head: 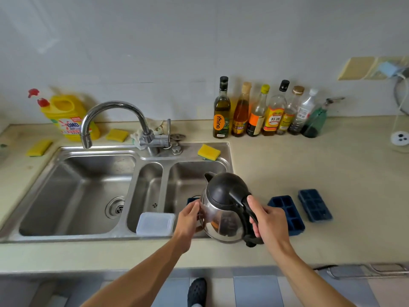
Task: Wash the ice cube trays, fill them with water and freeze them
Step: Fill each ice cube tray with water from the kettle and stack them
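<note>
Over the right sink basin (194,171) I hold a steel kettle (223,216) with a black lid. My right hand (269,222) grips its black handle. My left hand (188,218) presses against the kettle's steel side. Two dark blue ice cube trays lie on the counter right of the sink: the nearer tray (287,214) beside my right hand, the other tray (314,204) further right. A bit of a third blue tray (191,200) shows in the basin behind my left hand, mostly hidden.
A clear plastic box (156,223) sits on the sink's front rim. The tap (115,120) arches over the left basin (77,191). Yellow sponges (209,152) lie around the sink, a yellow detergent jug (68,116) at the back left, several bottles (265,111) along the wall.
</note>
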